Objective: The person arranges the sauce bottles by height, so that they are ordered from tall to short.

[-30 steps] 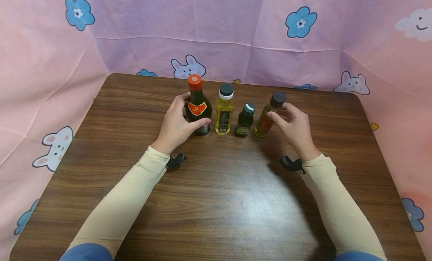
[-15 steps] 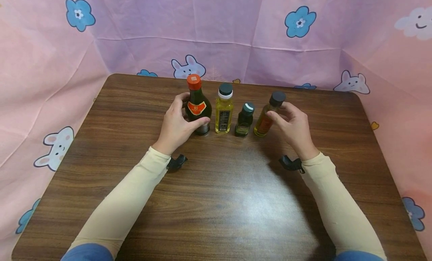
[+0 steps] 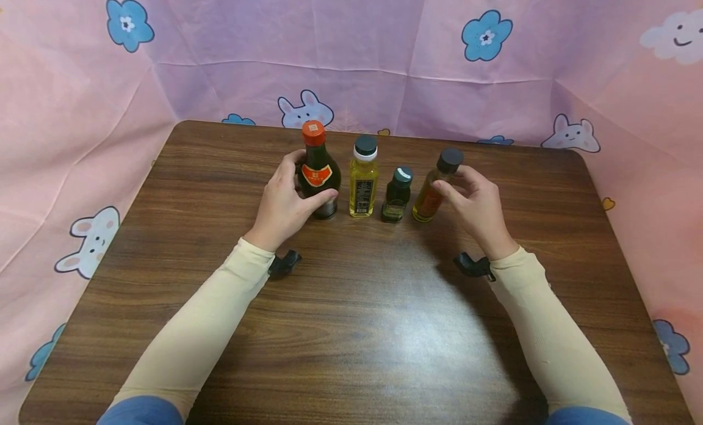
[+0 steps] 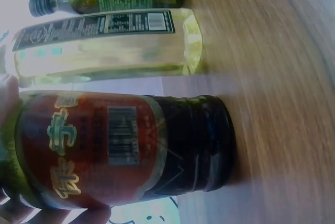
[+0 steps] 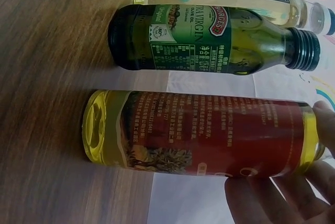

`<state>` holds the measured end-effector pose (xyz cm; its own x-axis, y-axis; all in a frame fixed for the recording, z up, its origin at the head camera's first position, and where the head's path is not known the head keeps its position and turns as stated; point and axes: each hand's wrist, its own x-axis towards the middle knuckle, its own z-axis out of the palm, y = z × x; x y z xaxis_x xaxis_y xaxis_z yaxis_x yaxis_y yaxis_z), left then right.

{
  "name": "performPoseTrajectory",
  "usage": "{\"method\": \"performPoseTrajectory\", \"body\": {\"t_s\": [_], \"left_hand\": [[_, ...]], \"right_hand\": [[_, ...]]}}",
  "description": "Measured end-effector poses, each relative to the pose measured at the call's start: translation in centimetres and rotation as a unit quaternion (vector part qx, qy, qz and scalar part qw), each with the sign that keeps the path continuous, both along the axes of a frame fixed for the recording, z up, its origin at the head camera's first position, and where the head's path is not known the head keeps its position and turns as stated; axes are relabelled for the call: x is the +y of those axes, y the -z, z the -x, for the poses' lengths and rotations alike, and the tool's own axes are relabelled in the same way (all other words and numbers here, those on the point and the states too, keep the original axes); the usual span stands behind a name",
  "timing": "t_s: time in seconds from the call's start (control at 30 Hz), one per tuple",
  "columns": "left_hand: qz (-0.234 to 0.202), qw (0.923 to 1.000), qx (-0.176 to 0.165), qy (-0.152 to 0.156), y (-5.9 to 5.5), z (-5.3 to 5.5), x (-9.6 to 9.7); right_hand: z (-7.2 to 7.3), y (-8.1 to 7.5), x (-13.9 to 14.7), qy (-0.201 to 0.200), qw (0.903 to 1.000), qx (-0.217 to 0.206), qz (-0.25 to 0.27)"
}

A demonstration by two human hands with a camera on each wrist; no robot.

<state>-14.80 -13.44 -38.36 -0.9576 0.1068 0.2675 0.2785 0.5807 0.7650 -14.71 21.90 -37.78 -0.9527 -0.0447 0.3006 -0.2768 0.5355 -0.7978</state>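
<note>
Four-fingered grip and thumb of my left hand (image 3: pixel 280 205) wrap a dark, red-capped bottle (image 3: pixel 318 176), whose red label with gold characters (image 4: pixel 94 150) fills the left wrist view. My right hand (image 3: pixel 480 208) holds a slim bottle of yellow oil (image 3: pixel 427 202) by its upper part; it has a black cap and a red label (image 5: pixel 220 135). Between these two stand a square clear bottle of pale yellow oil (image 3: pixel 363 187) and a small green olive oil bottle (image 3: pixel 395 199). All are upright in a row, and neither hand touches the middle two.
The brown wooden table (image 3: pixel 340 339) stretches in front of the row and to both sides. A pink and purple printed cloth (image 3: pixel 373 46) hangs behind and beside it. Black wrist-worn pieces (image 3: pixel 473 266) jut out under both wrists.
My left hand and the red-capped bottle have shifted slightly left, widening the gap to the clear oil bottle a little. My right hand and its bottle look almost still.
</note>
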Motion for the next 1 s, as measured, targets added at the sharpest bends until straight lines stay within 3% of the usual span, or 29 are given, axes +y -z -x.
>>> {"method": "performPoseTrajectory", "body": {"t_s": [0.5, 0.77, 1.0], "left_hand": [[-0.020, 0.9998, -0.002, 0.001, -0.3, 1.0, -1.3], [-0.028, 0.9994, -0.002, -0.020, -1.0, 1.7, -1.6], [-0.030, 0.9993, 0.008, -0.023, -1.6, 2.6, -1.9]], "right_hand": [[-0.1, 0.0, 0.1, -0.008, 1.0000, -0.002, -0.003], [-0.2, 0.0, 0.0, -0.006, 1.0000, -0.004, -0.002], [-0.2, -0.1, -0.1, -0.021, 0.9993, -0.005, 0.030]]}}
